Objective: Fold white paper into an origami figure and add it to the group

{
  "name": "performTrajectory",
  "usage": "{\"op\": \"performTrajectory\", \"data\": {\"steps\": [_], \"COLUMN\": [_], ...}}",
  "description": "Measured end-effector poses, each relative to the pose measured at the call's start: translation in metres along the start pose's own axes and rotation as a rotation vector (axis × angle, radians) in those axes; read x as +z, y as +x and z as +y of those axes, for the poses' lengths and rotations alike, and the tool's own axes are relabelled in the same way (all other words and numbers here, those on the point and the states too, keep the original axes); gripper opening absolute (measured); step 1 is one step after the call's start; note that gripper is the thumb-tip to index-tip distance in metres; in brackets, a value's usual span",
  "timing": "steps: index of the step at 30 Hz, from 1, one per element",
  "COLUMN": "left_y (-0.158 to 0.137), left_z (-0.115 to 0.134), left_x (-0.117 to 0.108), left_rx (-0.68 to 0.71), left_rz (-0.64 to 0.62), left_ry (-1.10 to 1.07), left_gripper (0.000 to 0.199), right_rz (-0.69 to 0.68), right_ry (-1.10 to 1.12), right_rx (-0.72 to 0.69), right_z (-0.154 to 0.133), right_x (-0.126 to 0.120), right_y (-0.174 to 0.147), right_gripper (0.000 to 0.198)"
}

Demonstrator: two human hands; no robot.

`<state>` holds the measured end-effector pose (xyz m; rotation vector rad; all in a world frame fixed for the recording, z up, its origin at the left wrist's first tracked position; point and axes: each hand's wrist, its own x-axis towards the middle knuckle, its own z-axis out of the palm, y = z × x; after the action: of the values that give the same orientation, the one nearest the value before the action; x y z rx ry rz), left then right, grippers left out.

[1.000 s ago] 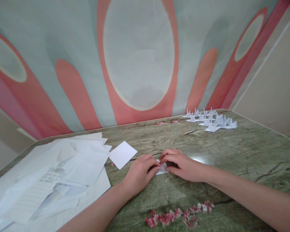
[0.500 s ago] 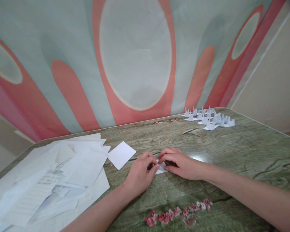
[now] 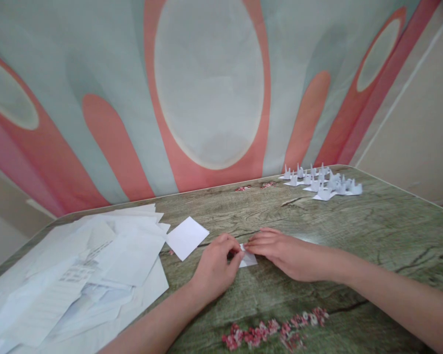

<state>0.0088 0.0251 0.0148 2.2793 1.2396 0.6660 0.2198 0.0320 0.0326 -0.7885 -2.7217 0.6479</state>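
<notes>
A small folded piece of white paper (image 3: pixel 248 258) lies on the wood-patterned table between my hands. My left hand (image 3: pixel 217 261) is curled at its left side, thumb and index finger closed on the paper's edge. From the right, my right hand (image 3: pixel 288 252) reaches over with fingers stretched out nearly flat, their tips touching the top of the paper; its thumb is hidden. A square white sheet (image 3: pixel 188 238), turned like a diamond, lies just beyond my left hand.
A spread pile of white papers (image 3: pixel 133 250), some printed, covers the table's left side. Several folded paper cranes (image 3: pixel 325 192) stand at the far right. A patterned backdrop (image 3: pixel 210 88) rises behind the table (image 3: pixel 354 236). Pink flowers (image 3: pixel 256 335) show on the near tabletop.
My right hand's fingers have straightened from a bent pinch and now lie flatter over the paper's upper part. My left hand stays nearly in place.
</notes>
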Motion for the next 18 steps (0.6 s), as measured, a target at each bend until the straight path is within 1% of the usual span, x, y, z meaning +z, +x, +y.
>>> {"op": "performTrajectory", "data": {"steps": [3,5,7,9,18], "left_y": [-0.001,-0.001,-0.001,-0.002,-0.001], "left_z": [0.000,-0.001,-0.002,-0.002,-0.002], "left_x": [0.000,0.000,0.000,0.001,0.001], "left_rx": [-0.002,0.000,0.001,0.002,0.007], "left_rz": [0.003,0.004,0.008,0.015,0.041], "left_ry": [-0.004,-0.001,-0.004,-0.015,-0.041], "left_gripper": [0.010,0.010,0.010,0.010,0.010], "right_rz": [-0.098,-0.157,-0.207,-0.236,-0.242], "right_ry": [0.018,0.034,0.028,0.010,-0.097], "right_rx": [-0.043,-0.061,-0.072,-0.079,-0.094], "right_z": [0.002,0.005,0.007,0.009,0.006], "right_x": [-0.009,-0.012,-0.014,-0.015,-0.011], "right_y": [-0.005,-0.008,-0.010,-0.010,-0.010], "right_gripper": [0.078,0.088,0.094,0.097,0.095]}}
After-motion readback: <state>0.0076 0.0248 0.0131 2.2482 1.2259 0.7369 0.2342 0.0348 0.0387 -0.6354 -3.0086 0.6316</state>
